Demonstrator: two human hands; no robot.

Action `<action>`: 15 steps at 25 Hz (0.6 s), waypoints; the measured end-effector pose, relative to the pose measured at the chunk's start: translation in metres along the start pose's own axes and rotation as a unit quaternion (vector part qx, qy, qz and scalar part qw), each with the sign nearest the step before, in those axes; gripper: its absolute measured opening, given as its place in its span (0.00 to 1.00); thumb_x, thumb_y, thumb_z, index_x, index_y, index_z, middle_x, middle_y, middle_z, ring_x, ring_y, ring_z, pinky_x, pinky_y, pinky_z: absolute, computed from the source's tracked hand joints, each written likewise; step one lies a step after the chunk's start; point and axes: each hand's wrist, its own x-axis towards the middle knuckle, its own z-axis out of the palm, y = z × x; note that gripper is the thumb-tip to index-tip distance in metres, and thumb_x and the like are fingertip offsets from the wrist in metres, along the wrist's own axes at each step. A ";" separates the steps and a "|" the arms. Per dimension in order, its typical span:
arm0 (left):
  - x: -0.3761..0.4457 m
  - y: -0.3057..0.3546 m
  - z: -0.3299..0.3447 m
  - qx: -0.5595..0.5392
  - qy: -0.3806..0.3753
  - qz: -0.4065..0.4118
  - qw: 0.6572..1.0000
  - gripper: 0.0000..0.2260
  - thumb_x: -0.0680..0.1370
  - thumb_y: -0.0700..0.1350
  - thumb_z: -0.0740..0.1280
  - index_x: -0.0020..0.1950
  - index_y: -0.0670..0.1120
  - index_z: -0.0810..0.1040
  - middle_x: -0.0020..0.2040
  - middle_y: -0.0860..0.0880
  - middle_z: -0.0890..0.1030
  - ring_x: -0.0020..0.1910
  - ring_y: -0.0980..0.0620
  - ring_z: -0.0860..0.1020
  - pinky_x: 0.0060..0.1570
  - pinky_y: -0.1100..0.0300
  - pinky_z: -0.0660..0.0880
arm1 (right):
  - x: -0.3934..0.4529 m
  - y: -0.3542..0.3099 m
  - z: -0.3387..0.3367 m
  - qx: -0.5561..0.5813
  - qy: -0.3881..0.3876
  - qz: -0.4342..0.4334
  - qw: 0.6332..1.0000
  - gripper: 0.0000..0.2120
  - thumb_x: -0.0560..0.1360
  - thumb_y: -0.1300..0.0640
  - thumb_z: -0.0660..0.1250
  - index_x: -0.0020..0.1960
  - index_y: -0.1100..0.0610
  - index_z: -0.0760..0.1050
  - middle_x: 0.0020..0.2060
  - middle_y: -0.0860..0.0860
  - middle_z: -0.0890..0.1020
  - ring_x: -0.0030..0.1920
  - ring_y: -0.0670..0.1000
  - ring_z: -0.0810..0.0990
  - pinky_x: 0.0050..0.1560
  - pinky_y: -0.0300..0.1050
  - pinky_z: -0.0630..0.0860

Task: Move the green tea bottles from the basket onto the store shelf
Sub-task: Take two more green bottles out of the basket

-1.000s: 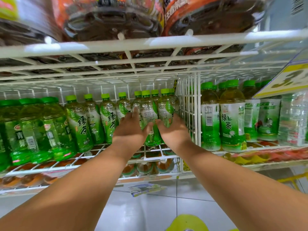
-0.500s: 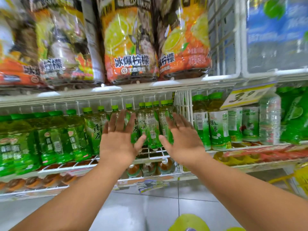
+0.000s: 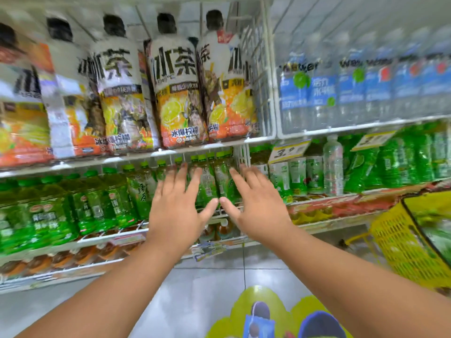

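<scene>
- Left hand [image 3: 174, 213] and right hand [image 3: 260, 211], fingers spread and empty, hover before green tea bottles [image 3: 210, 179] standing on the wire store shelf [image 3: 117, 234].
- Yellow basket [image 3: 400, 242] sits at right.

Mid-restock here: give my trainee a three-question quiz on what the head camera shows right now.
1. True or false: the left hand is gripping a green tea bottle.
2. Where is the yellow basket? A) on the upper shelf B) low at the right, below the shelves C) in the right hand
3. Fill in: the green tea bottles in front of the hands stand just left of a white wire ____.

Key: 1 false, both hands are open with fingers spread; 2 B; 3 divider.
</scene>
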 end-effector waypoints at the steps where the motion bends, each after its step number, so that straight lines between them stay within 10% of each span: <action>1: -0.009 0.007 -0.017 -0.007 -0.002 0.013 1.000 0.37 0.78 0.68 0.50 0.80 0.48 0.65 0.78 0.40 0.66 0.77 0.38 0.64 0.73 0.39 0.65 | -0.013 -0.003 -0.017 0.009 0.002 0.007 1.000 0.39 0.79 0.30 0.47 0.85 0.49 0.54 0.84 0.53 0.58 0.83 0.57 0.54 0.82 0.57 0.55; 15: -0.086 0.165 -0.255 -0.038 0.056 0.101 0.993 0.34 0.81 0.70 0.51 0.83 0.54 0.58 0.84 0.46 0.54 0.82 0.43 0.53 0.78 0.43 0.56 | -0.229 0.086 -0.280 0.013 0.105 0.094 0.990 0.39 0.79 0.31 0.49 0.85 0.49 0.56 0.85 0.52 0.54 0.84 0.54 0.51 0.83 0.56 0.53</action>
